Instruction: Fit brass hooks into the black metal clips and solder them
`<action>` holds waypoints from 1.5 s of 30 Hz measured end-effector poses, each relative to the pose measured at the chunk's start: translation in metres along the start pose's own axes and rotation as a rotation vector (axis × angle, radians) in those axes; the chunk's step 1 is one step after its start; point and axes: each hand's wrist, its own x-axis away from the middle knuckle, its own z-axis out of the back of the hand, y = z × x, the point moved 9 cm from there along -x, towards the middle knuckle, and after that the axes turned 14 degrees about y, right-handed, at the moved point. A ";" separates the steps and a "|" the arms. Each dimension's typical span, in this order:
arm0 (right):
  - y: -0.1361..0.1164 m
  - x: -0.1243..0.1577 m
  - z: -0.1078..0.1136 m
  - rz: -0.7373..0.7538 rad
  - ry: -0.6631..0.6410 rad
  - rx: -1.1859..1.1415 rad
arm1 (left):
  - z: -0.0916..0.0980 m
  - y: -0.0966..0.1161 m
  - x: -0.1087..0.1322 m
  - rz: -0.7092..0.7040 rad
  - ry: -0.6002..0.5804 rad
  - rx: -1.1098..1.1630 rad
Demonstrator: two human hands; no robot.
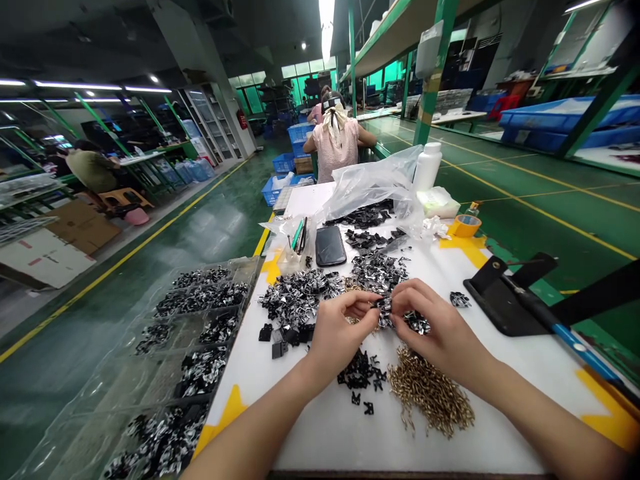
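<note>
My left hand and my right hand meet over the white table, both pinched on one small black-and-silver clip part between their fingertips. Below them lie a heap of small brass springs and a few loose black plastic pieces. Piles of black-and-silver clip parts spread behind and to the left of my hands.
A clear tray of finished parts sits at the table's left edge. A black phone, a cup of pens, a plastic bag, a white bottle, yellow tape and a black hand press stand around. A person sits ahead.
</note>
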 end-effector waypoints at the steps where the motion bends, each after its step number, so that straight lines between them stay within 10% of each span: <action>1: -0.003 0.000 0.000 0.034 -0.001 0.025 | 0.000 -0.001 -0.001 0.015 -0.005 -0.002; 14: 0.016 -0.001 -0.006 -0.225 0.011 -0.133 | 0.004 0.010 0.003 -0.123 0.070 -0.075; 27: 0.010 -0.002 -0.004 -0.159 0.025 -0.051 | 0.003 0.009 0.005 -0.122 0.080 -0.070; 45: -0.022 0.003 0.001 0.340 -0.134 0.053 | -0.019 -0.040 -0.001 0.504 -0.212 0.325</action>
